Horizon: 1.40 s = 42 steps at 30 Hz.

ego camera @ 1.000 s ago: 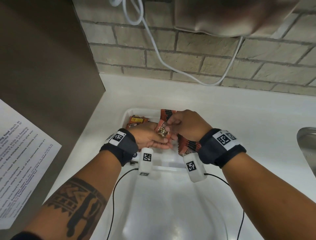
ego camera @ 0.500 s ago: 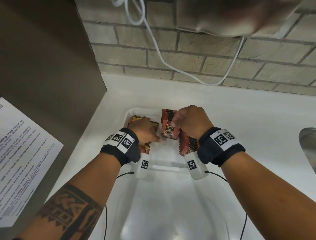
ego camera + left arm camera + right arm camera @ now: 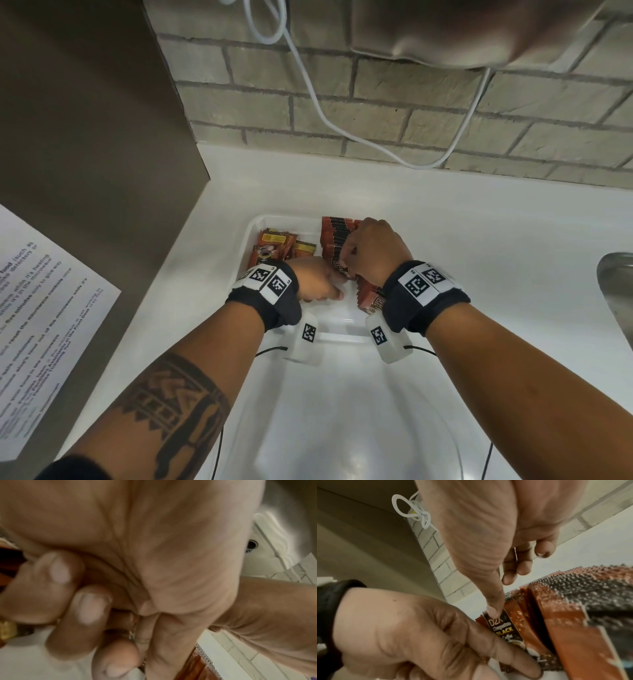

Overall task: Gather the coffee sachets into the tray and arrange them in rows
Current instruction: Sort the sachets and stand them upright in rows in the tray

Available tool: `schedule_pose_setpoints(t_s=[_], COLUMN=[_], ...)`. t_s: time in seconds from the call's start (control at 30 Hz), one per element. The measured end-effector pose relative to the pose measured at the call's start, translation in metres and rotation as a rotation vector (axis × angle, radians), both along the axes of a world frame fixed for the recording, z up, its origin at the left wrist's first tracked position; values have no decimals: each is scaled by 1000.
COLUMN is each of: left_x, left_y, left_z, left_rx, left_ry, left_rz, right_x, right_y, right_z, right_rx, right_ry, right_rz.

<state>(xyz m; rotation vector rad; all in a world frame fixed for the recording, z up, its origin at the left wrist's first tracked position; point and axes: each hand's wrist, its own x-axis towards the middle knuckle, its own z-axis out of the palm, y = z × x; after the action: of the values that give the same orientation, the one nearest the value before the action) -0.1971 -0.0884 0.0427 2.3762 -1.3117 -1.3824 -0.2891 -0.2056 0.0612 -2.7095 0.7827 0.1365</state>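
Observation:
A white tray (image 3: 251, 229) sits on the counter. Along its right side stands a row of red-orange coffee sachets (image 3: 334, 236) (image 3: 573, 615). A few loose sachets (image 3: 274, 245) lie at its back left. My right hand (image 3: 373, 250) is curled over the row. Its thumb (image 3: 493, 609) pinches the top of a black-labelled coffee sachet (image 3: 506, 628) against the row's front. My left hand (image 3: 320, 282) (image 3: 419, 635) is low in the tray's middle, its fingers against that sachet's face. In the left wrist view its fingers (image 3: 89, 607) are curled, with slivers of orange wrapper between them.
A printed notice (image 3: 41, 308) hangs on the brown panel (image 3: 85, 102) at left. Across the brick wall loops a white cable (image 3: 308, 85). A metal sink edge (image 3: 616, 284) shows at far right. White counter (image 3: 479, 222) runs around the tray.
My right hand drew a sachet from the bunch in my left hand and carried it down to the front of the row. My left hand sank lower into the tray.

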Motion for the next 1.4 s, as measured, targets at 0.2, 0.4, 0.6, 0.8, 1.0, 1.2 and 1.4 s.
schedule_pose_setpoints(t_s=[0.2,0.4,0.6,0.8,1.0,1.2,1.4], left_x=[-1,-1,-4,-5,-6,-5,26], left_y=[-2,0,1,5,7,18,43], left_z=[2,0,4,5,9,17,43], left_rx=[-20,-30,-25,-18,-34,-9,-85], left_ry=[20,39,30,39,42,-26,-251], left_rz=[14,75,45,62,53,-26,45], right_x=[-4,-7,-7,-9,-13,-28,-43], right_y=[0,-3,-6,-1,1,21,66], right_z=[6,6,8,13,21,33,21], right_rx=[36,71,100,132,139,196,335], right_ry=[-18,-45,-81,-143,-153,-154,-90], right_rz=[25,48,34,22,-29,-56,49])
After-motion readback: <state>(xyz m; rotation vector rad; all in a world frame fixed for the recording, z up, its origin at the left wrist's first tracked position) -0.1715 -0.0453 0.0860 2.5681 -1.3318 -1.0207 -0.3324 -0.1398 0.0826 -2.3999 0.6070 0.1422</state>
